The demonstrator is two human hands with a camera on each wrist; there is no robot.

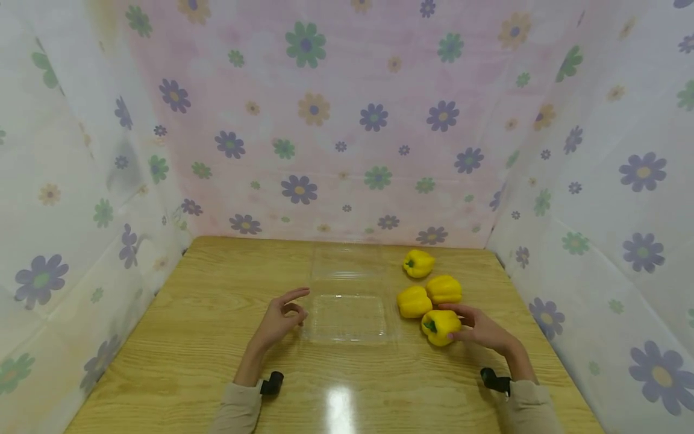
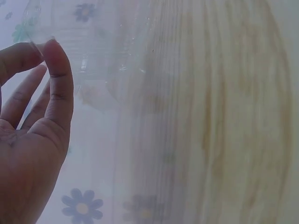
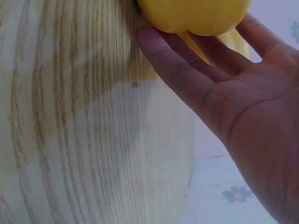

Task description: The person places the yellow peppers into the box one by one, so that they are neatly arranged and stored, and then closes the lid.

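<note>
Beige sleeves (image 1: 238, 407) reach over the near part of the bench (image 1: 179, 361). Right grip (image 1: 479, 330) holds the nearest yellow pepper (image 1: 438, 328) between thumb and fingers, toward the bench's right edge. Three other peppers (image 1: 414, 302) (one close to the far edge) lie beyond it. Left grip (image 1: 275, 320) is at the clear container (image 1: 347, 341), mid-bench; whether its fingers clamp the rim, I cannot tell.

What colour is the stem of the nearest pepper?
Dark green; the stem shows best in the head view.
</note>
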